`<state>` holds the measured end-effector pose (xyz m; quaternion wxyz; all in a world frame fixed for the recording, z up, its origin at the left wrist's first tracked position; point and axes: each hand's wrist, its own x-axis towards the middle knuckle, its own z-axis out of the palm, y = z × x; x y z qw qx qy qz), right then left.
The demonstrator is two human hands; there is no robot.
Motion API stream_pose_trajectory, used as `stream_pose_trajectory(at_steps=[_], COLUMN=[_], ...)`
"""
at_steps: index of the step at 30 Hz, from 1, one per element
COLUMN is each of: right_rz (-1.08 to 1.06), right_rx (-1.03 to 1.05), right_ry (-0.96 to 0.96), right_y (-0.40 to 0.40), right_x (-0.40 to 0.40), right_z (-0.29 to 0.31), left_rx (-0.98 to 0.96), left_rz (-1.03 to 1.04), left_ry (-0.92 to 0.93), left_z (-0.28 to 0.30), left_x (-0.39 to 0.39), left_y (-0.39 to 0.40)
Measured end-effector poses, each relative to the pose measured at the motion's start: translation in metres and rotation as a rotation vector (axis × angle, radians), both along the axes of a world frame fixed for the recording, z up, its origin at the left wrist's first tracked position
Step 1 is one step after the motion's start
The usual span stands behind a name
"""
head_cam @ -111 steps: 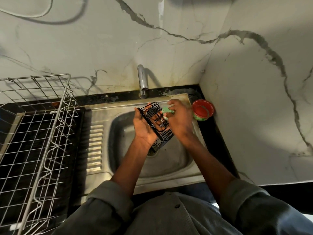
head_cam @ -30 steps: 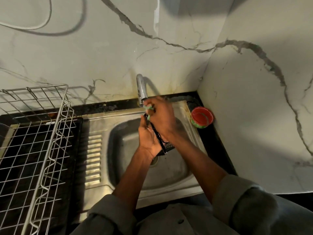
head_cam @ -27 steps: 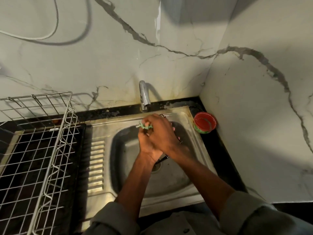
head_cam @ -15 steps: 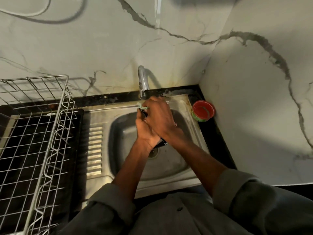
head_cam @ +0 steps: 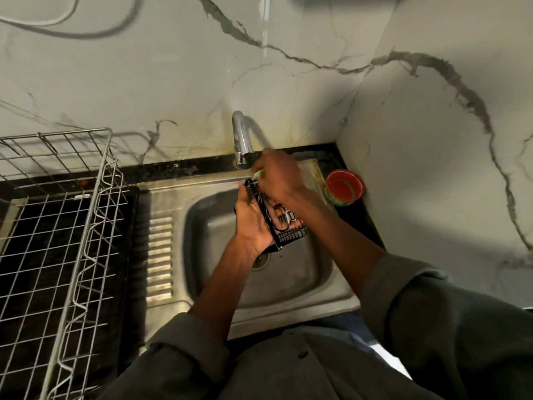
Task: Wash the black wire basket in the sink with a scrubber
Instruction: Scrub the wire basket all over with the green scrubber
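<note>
The black wire basket (head_cam: 284, 223) sits tilted on edge over the sink (head_cam: 288, 275); your left hand (head_cam: 252, 223) grips it. Your right hand (head_cam: 278, 176), fingers curled round the scrubber (head_cam: 257, 175), has moved back to the top edge under the tap (head_cam: 240, 140), so scrubbing is ongoing. No writing is readable

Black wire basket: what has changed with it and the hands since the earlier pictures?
The right hand with the scrubber has moved from the black wire basket's right edge up to its top end, near the tap. The basket, hidden behind the hands a moment ago, shows again. Unchanged: the left hand still holds the basket over the sink; the red cup and wire rack stay put.
</note>
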<state>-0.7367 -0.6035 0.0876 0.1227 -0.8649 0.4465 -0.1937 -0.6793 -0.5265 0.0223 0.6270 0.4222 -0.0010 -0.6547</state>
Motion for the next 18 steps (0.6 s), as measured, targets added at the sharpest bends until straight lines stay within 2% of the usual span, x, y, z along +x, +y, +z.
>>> stream_pose_trajectory(at_steps=[2, 3, 7, 11, 12, 15, 18], right_rz=[0.212, 0.235, -0.066, 0.087, 0.079, -0.115, -0.026], right_rx=[0.053, 0.041, 0.094, 0.059, 0.065, 0.109, 0.101], right_ry=[0.054, 0.054, -0.061, -0.138, -0.149, -0.113, -0.069], right_y=[0.005, 0.005, -0.003, 0.045, 0.051, 0.04, 0.059], right_x=[0.0, -0.005, -0.022, -0.041, -0.047, -0.061, -0.056], right_z=[0.004, 0.006, 0.001, -0.018, -0.023, -0.024, -0.023], left_rx=[0.021, 0.033, -0.027, -0.062, -0.06, -0.074, -0.105], left_rz=[0.042, 0.028, -0.03, 0.097, 0.113, 0.114, 0.15], left_ry=[0.016, 0.036, 0.028, 0.104, 0.126, 0.147, 0.172], left_z=[-0.009, -0.011, 0.003, -0.001, -0.004, -0.01, -0.012], left_x=[0.005, 0.006, 0.004, 0.019, 0.022, 0.021, 0.02], left_y=[-0.004, -0.004, 0.0, -0.005, -0.006, -0.006, -0.006])
